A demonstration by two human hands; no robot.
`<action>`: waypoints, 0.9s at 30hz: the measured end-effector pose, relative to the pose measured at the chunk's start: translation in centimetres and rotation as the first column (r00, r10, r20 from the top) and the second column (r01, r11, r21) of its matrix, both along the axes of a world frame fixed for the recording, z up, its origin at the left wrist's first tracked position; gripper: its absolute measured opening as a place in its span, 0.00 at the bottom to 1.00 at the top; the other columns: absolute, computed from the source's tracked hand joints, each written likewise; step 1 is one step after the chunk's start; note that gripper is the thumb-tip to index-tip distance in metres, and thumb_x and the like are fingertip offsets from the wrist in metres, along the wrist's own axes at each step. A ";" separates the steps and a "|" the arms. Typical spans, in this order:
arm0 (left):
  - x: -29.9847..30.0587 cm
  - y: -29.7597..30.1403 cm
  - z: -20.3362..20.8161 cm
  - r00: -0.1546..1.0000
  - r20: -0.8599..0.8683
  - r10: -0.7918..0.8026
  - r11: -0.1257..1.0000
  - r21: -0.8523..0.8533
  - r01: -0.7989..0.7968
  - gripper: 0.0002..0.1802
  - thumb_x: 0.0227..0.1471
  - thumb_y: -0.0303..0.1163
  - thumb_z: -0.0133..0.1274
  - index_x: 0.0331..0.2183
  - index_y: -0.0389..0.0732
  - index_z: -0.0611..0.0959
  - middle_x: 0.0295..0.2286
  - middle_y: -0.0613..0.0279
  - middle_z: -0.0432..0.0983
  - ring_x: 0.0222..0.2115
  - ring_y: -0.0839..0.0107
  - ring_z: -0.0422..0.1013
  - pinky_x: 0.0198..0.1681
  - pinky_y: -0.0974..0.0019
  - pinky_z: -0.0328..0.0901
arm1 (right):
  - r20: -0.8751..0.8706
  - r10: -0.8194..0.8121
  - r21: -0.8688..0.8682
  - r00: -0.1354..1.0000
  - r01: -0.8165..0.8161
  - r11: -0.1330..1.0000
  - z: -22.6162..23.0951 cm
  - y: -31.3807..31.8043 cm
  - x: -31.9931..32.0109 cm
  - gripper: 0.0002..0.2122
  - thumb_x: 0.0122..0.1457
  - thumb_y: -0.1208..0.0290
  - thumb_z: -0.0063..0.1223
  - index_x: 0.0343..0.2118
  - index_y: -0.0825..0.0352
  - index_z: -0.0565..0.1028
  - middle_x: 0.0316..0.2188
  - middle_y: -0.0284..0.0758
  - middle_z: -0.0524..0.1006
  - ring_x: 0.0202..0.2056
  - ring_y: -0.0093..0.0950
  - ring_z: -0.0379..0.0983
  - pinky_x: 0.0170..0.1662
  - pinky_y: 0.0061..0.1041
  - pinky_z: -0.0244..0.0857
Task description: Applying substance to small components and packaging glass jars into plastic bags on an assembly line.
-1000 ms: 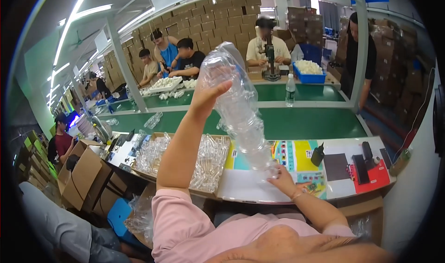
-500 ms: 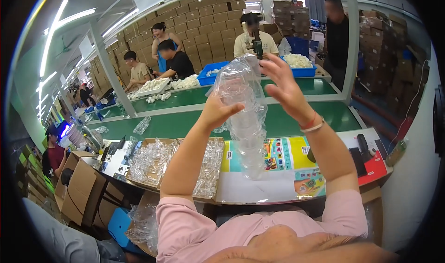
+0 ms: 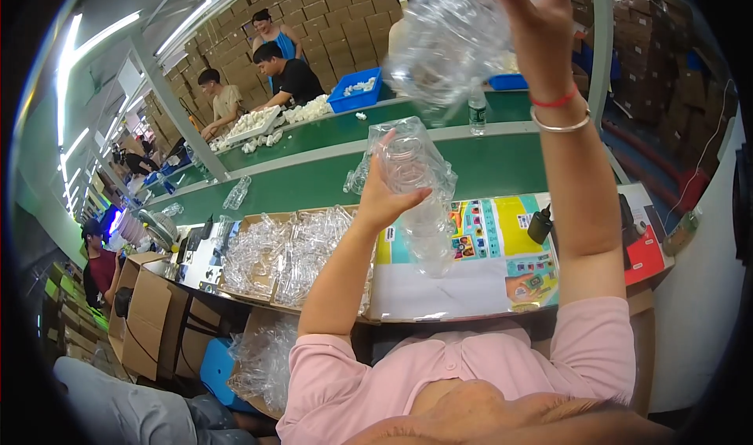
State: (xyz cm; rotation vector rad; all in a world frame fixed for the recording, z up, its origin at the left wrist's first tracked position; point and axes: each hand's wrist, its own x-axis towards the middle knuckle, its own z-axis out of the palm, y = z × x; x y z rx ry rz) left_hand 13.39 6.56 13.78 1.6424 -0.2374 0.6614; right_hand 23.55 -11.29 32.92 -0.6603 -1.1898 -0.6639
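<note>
My left hand grips the left side of an upright stack of clear round plastic containers, its thumb across the front. Clear film seems to wrap the stack's upper part. My right hand is raised high at the upper right, closed on a crumpled clear plastic bag. That bag is smeared by motion, and whether anything is inside it I cannot tell. The stack stands on a white and coloured printed sheet at the bench's front.
Open cartons of small clear plastic parts sit left of the sheet. A black bottle stands at its right. Beyond runs a green conveyor, with a water bottle and a blue tray farther back. Several people work across it.
My right hand has risen up and right from beside the stack's top, with the clear plastic bag now in it. My left hand has stayed at the stack, which looks shorter.
</note>
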 end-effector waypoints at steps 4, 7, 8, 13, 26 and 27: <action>0.2 0.4 0.2 1.000 0.012 -0.015 1.000 0.018 0.015 0.56 0.28 0.26 0.66 0.56 0.42 0.50 0.44 0.54 0.63 0.45 0.65 0.64 0.48 0.63 0.59 | 0.273 -0.524 -0.273 0.807 0.587 0.762 -10.1 -0.7 7.7 0.17 0.48 0.70 0.57 0.40 0.67 0.69 0.41 0.36 0.69 0.44 0.28 0.66 0.47 0.23 0.58; 0.1 0.2 1.2 0.998 0.063 -0.009 1.000 0.008 0.008 0.54 0.28 0.28 0.67 0.55 0.43 0.52 0.42 0.55 0.66 0.43 0.66 0.65 0.48 0.64 0.60 | 0.038 -0.397 -0.641 0.917 0.327 0.694 -21.1 -1.3 8.3 0.19 0.45 0.67 0.59 0.41 0.65 0.69 0.42 0.37 0.69 0.45 0.30 0.66 0.49 0.25 0.58; 0.2 0.2 1.4 1.000 0.006 -0.009 1.000 0.025 0.009 0.51 0.29 0.28 0.67 0.53 0.42 0.54 0.41 0.56 0.67 0.43 0.66 0.65 0.47 0.64 0.60 | 0.028 -0.388 -0.696 0.921 0.297 0.654 -24.2 -1.7 8.1 0.20 0.46 0.65 0.58 0.42 0.65 0.68 0.43 0.38 0.69 0.45 0.32 0.65 0.49 0.26 0.58; 0.7 0.6 2.1 0.993 -0.114 -0.026 0.998 0.057 0.032 0.43 0.31 0.30 0.66 0.49 0.40 0.61 0.40 0.57 0.68 0.43 0.67 0.66 0.46 0.66 0.61 | 0.159 -0.404 -0.763 0.901 0.372 0.529 -32.6 -3.9 6.8 0.20 0.50 0.64 0.53 0.46 0.65 0.67 0.43 0.41 0.68 0.46 0.38 0.64 0.50 0.30 0.57; 1.0 0.2 2.5 0.999 0.029 -0.041 0.999 0.036 0.040 0.54 0.27 0.34 0.69 0.53 0.43 0.54 0.41 0.56 0.68 0.44 0.66 0.65 0.48 0.63 0.60 | 0.172 -0.608 -0.615 0.775 0.567 0.549 -29.9 -4.2 7.7 0.09 0.56 0.77 0.43 0.38 0.70 0.72 0.38 0.40 0.74 0.41 0.35 0.70 0.46 0.25 0.62; 1.0 0.2 2.5 0.999 0.035 -0.037 0.996 0.083 0.034 0.54 0.27 0.33 0.69 0.54 0.43 0.54 0.41 0.56 0.67 0.44 0.66 0.65 0.48 0.63 0.60 | 0.063 -0.606 -0.617 0.793 0.508 0.601 -29.2 -4.2 7.6 0.08 0.56 0.77 0.43 0.37 0.70 0.73 0.37 0.39 0.74 0.40 0.34 0.71 0.45 0.24 0.62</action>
